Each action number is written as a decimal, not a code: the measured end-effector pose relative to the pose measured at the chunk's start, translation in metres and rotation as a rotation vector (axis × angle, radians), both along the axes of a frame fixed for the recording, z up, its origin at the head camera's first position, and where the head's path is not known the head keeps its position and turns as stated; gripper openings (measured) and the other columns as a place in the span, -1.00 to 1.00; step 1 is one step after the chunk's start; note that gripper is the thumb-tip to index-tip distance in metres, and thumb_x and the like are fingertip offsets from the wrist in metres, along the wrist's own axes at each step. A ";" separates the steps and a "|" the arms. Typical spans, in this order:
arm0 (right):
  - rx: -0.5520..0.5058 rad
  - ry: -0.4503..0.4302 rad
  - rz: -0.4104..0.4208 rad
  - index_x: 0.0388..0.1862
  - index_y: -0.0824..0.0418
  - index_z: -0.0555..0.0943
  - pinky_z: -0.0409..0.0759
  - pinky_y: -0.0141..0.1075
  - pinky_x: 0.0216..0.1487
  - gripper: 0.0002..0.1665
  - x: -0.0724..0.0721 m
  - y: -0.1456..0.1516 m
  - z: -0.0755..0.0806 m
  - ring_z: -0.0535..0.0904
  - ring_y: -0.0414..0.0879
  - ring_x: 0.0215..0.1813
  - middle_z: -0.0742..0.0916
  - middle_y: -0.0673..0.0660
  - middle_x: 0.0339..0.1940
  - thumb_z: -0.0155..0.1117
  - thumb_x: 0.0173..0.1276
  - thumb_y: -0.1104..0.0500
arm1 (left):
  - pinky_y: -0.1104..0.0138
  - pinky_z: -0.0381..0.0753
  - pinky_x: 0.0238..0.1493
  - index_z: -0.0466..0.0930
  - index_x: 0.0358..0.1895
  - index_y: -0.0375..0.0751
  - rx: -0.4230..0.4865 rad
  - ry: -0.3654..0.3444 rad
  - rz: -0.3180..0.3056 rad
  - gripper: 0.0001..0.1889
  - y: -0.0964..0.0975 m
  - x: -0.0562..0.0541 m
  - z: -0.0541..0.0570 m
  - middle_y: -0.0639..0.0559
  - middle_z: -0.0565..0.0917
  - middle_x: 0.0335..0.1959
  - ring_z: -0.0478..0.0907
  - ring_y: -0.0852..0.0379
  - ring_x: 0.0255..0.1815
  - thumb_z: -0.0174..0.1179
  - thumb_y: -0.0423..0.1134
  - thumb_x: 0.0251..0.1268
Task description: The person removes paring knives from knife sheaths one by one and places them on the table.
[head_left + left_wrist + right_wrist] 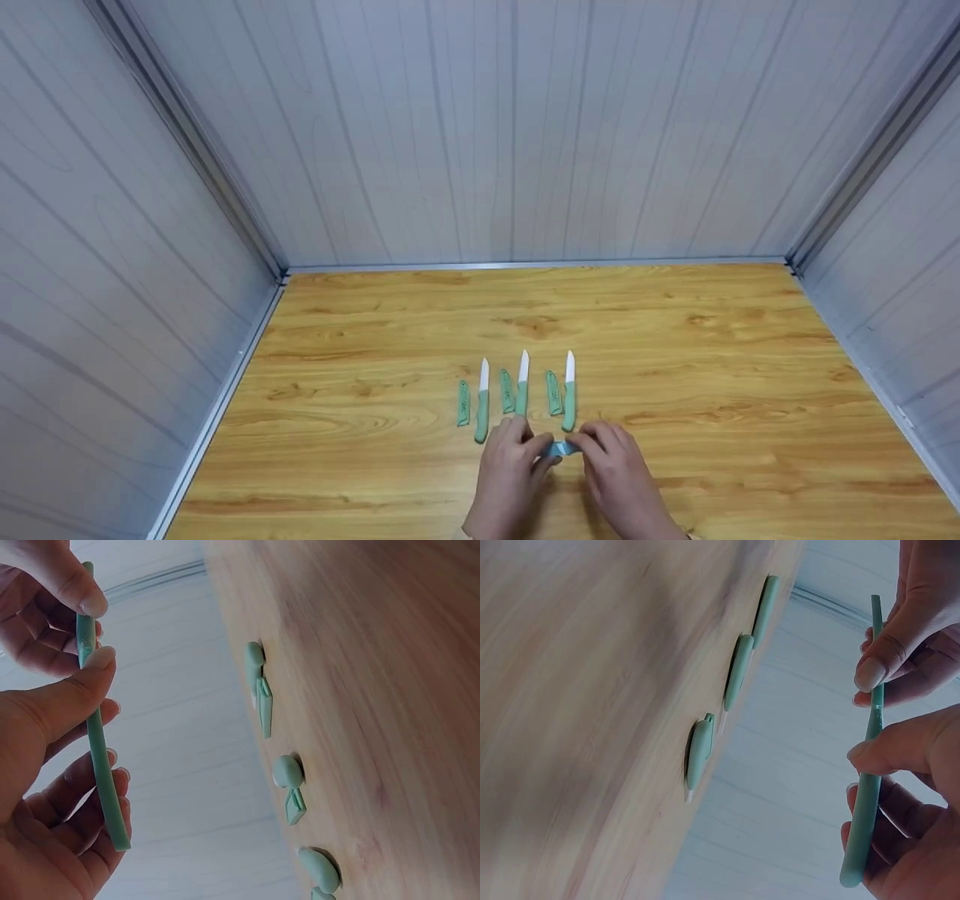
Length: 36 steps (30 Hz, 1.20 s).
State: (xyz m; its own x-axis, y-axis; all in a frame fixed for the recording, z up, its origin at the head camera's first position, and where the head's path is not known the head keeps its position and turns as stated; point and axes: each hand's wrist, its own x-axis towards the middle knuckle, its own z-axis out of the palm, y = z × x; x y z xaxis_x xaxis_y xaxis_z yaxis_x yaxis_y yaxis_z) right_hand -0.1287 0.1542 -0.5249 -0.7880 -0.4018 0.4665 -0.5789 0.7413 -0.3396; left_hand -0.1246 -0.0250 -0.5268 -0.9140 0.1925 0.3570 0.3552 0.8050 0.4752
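Note:
Close to the table's near side, my hands hold a green paring knife and its sheath end to end. My right hand [619, 476] grips the knife by its thick, round-ended handle [862, 825], thumb on one side and fingers on the other. The slim green sheath [106, 780] is pinched between thumb and fingers of my left hand [508, 471]. The two parts meet in one line between the hands, and the blade is hidden. Just beyond lie three green-handled knives with white blades: a left one [482, 412], a middle one [523, 375] and a right one [570, 397].
To the left of each knife lies a green sheath: left [463, 405], middle [507, 390] and right [553, 393]. The wood-grain table [360, 450] is enclosed by a pale back wall [480, 135] and side walls with metal edging.

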 end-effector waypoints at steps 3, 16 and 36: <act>0.017 -0.010 -0.005 -0.15 0.08 0.68 0.51 -0.10 0.02 -0.67 0.000 0.000 0.001 0.49 -0.09 -0.04 0.58 -0.03 -0.13 0.33 0.16 0.42 | 0.46 0.28 -0.36 0.77 -0.24 0.01 0.013 0.015 0.005 -0.81 0.001 0.001 -0.001 0.26 0.29 -0.39 0.23 0.28 -0.37 0.41 -0.08 0.06; 0.048 0.034 -0.021 -0.15 0.08 0.68 0.54 -0.12 -0.06 -0.65 0.000 -0.002 -0.003 0.50 -0.10 -0.11 0.57 -0.02 -0.17 0.34 0.14 0.43 | 0.13 0.33 0.06 0.73 -0.21 0.09 -0.009 0.131 0.031 -0.80 0.007 0.006 -0.006 0.09 0.47 -0.18 0.32 0.09 -0.04 0.42 -0.14 0.05; 0.015 0.001 -0.048 -0.15 0.06 0.68 0.50 -0.07 0.00 -0.63 -0.002 0.000 -0.001 0.49 -0.08 -0.05 0.57 -0.02 -0.16 0.35 0.13 0.44 | 0.27 0.36 -0.13 0.76 -0.26 0.03 0.028 0.178 0.028 -0.84 0.012 0.000 -0.006 0.16 0.41 -0.27 0.31 0.16 -0.20 0.41 -0.18 0.04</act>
